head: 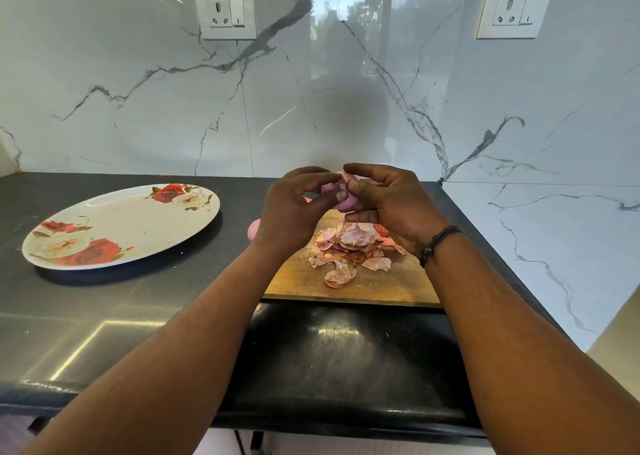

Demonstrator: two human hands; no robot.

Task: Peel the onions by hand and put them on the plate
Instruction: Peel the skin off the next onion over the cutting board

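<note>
We are holding a pink onion (pixel 341 200) above the far end of the wooden board (pixel 349 281), both hands curled round it: our left hand (pixel 289 212) is pinching it with thumb and fingers, our right hand (pixel 388 202) is gripping its right side. A heap of peels (pixel 349 247) is lying on the board beneath. The flowered plate (pixel 121 226) is sitting on the dark desk (pixel 138 302), well apart to the left.

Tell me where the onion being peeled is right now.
In the head view, the onion is held between the left hand and right hand, above the cutting board.
</note>
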